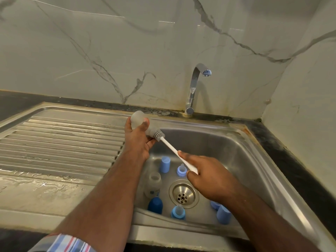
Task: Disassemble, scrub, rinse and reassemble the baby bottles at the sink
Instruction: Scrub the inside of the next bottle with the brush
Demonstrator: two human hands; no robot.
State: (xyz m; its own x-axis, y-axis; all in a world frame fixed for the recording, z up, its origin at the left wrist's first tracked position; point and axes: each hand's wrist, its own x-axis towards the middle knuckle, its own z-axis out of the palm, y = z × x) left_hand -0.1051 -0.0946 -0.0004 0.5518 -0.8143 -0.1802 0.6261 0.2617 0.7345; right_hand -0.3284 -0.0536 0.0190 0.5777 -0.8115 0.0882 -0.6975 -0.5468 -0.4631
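The left hand (138, 137) is wrapped around a frosted, translucent plastic baby bottle (137, 119), holding it tilted above the back-left corner of the stainless steel sink basin (227, 148), base pointing up and away, mouth toward the basin. The grey bristled head of a bottle brush (158, 136) sits at the bottle's mouth, partly inside. The right hand (205, 177) is closed around the brush's long white handle (174, 151), fingers curled on its lower end, over the middle of the basin.

On the basin floor stand loose parts. Near the left wall are a pale blue cylindrical cap (164, 164) and, in front of it, a second clear plastic bottle (153, 184), upright and open, with nothing visible inside. A dark blue domed cap (155, 205) stands at the front-left corner. A pale blue collar with a clear teat (181, 170) stands behind the round metal drain (183, 194); another blue collar with teat (178, 212) stands at the front edge. Toward the front right, beside the right forearm, is another pale blue cap (224, 214), with a blue ring (214, 205) just behind it.

The ribbed steel drainboard (60, 142), left of the basin, is wet. A chrome tap (195, 84) rises from the back edge.
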